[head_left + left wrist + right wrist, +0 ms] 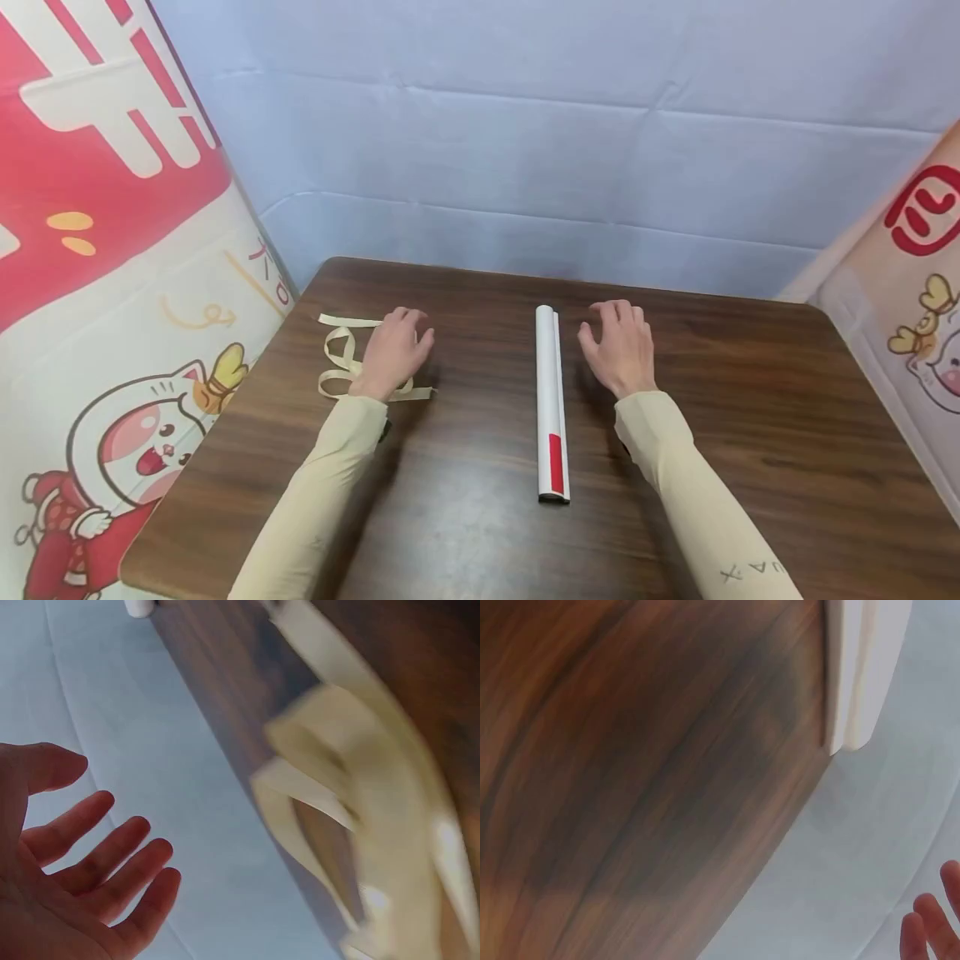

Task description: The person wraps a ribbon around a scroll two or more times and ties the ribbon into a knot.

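The left arm (pixel 311 512) and the right arm (pixel 708 508) both reach toward the far edge of the desk (pixel 765 417), leaning inward. The left hand (pixel 393 354) has relaxed, slightly bent fingers, the thumb apart (its wrist view shows the palm). The right hand (pixel 622 346), back upward, is likewise relaxed, its thumb pointing inward.

a dark wood-grain table (pixel 750 375) with rounded corners stands before a creased pale blue backdrop (pixel 525 150). the left panel (pixel 90 308), red and white, bears a smiling cartoon cat (pixel 161 450); the right panel (pixel 862 275) carries a red emblem (pixel 917 221) and another cartoon figure (pixel 948 362).
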Motion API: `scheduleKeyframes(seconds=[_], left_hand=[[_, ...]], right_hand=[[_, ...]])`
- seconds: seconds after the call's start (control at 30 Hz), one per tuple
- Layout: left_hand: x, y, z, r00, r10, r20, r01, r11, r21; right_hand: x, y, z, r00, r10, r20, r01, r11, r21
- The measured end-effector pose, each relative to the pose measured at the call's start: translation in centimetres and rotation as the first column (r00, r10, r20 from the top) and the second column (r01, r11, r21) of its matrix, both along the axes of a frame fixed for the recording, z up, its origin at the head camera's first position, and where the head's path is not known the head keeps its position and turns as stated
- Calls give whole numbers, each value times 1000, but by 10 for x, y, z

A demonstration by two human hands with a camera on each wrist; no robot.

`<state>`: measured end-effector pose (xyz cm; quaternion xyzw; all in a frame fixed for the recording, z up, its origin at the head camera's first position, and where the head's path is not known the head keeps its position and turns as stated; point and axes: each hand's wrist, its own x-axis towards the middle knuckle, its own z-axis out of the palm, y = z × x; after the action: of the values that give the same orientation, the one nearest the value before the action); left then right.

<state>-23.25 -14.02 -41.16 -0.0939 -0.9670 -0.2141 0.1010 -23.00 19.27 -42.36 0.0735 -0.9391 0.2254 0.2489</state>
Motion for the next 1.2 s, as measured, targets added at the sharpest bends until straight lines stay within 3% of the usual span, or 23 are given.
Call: scheduleKeyframes(seconds=[0.13, 0.27, 0.43, 0.63, 0.77, 0.87, 1.0, 1.2], left_hand=[[7, -22, -9, 999, 37, -24, -36, 998, 54], [14, -40, -11, 997, 80, -18, -79, 993, 83], [23, -53, -9, 994, 106, -23, -103, 990, 93], [33, -66, -9, 999, 43, -3, -43, 999, 27], [39, -75, -14, 1000, -21, 12, 21, 999, -27], [43, -81, -20, 999, -51, -15, 50, 997, -66], [48, -85, -24, 998, -46, -30, 43, 993, -106], [52, -88, -33, 1000, -4, -17, 2, 991, -136]], right_hand=[[3, -13, 0, 997, 9, -75, -11, 999, -31], [5, -25, 2, 996, 10, -93, -15, 999, -48], [7, -41, 2, 998, 58, -14, -58, 998, -24], [12, -74, 2, 973, 205, 107, -213, 975, 70], [17, -105, 5, 927, 305, 218, -333, 937, 105], [22, -128, 11, 871, 347, 347, -416, 897, 148], [30, -155, 17, 792, 376, 481, -518, 831, 202], [39, -187, 13, 703, 444, 555, -647, 724, 240]])
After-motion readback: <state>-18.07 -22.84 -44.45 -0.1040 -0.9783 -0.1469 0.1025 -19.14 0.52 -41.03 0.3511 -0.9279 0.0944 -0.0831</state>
